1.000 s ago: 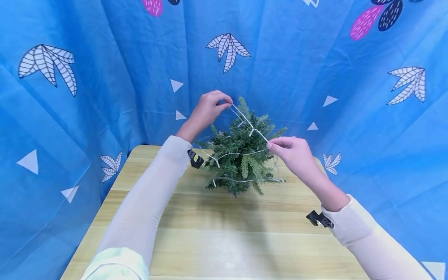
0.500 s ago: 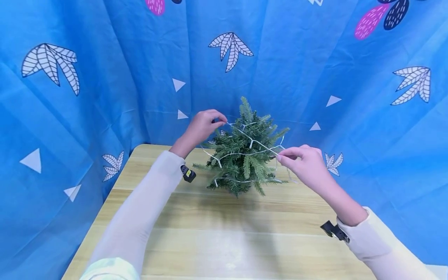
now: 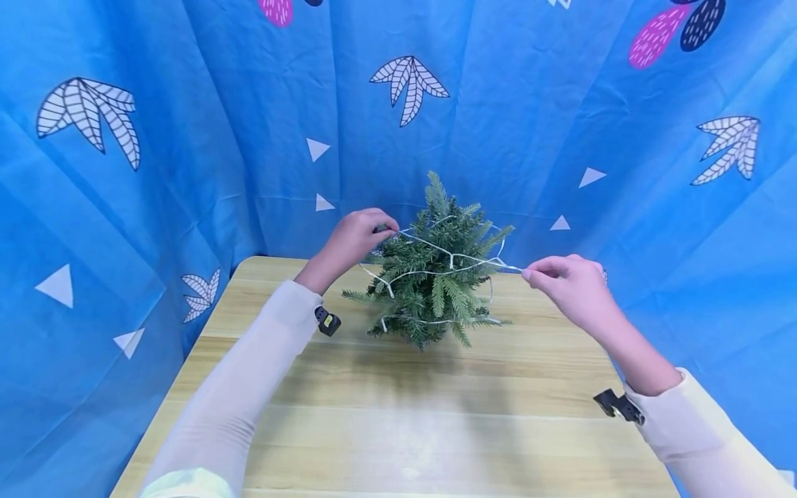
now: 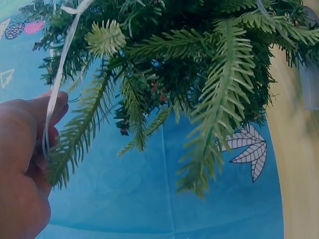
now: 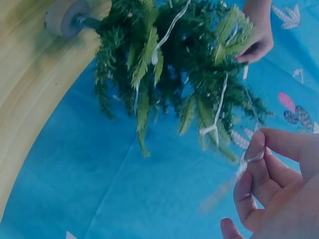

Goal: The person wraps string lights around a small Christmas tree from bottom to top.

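Note:
A small artificial Christmas tree (image 3: 438, 294) stands on the wooden table, with white string lights (image 3: 451, 261) looped round it at several heights. My left hand (image 3: 353, 242) pinches the light wire at the tree's left side, close to the upper branches. Off to the right, my right hand (image 3: 575, 287) pinches the same strand between thumb and index finger, and the wire runs nearly straight across the tree's front between both hands. In the right wrist view, some wire passes through the curled fingers of the right hand (image 5: 279, 179). The wire behind the tree is hidden.
The light wooden tabletop (image 3: 398, 429) extends in front of the tree. A blue patterned curtain (image 3: 268, 124) surrounds the table at the back and sides. The tree's round base (image 5: 67, 20) shows in the right wrist view.
My left hand has moved down and slightly left, from near the treetop. My right hand has moved right and a little down, bringing the strand lower across the tree's front.

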Motion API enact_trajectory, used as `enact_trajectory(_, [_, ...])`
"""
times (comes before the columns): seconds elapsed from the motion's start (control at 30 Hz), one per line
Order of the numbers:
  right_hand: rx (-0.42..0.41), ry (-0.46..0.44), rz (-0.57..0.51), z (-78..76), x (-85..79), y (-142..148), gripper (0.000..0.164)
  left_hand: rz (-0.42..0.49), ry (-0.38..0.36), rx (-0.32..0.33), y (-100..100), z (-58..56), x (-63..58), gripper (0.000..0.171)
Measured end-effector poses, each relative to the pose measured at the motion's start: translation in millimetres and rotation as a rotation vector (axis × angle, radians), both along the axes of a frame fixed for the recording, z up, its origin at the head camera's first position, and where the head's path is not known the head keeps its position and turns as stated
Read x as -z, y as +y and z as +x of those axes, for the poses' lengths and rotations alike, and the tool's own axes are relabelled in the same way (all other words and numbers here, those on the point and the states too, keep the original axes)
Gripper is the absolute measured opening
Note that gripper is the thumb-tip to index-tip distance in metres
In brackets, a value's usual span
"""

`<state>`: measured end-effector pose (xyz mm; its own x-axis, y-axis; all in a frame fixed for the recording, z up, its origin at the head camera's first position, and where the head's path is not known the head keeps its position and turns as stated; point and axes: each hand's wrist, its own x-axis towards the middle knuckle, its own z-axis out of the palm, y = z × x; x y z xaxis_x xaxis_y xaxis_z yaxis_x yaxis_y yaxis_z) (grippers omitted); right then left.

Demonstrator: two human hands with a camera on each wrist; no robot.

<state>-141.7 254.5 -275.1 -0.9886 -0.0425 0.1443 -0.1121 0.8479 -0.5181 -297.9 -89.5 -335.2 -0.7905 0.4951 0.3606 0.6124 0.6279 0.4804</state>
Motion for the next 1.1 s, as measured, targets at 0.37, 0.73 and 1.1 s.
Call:
enact_trajectory(0.37, [0.093, 0.001, -0.173, -28.0, -16.0, -1.9, 0.044, 0.061, -0.102, 0.047, 6.0, 6.6, -12.5, 0.021])
enact_trajectory(0.73, [0.107, 0.024, -0.287, -39.7, -31.1, -19.6, 0.041, -0.176, 0.015, 0.075, 37.0, 25.5, -27.4, 0.020])
enact_trajectory(1.1, [0.137, 0.041, -0.270, -64.9, -33.0, -22.5, 0.036, -0.255, 0.036, 0.082, 47.4, 30.0, -19.5, 0.018])
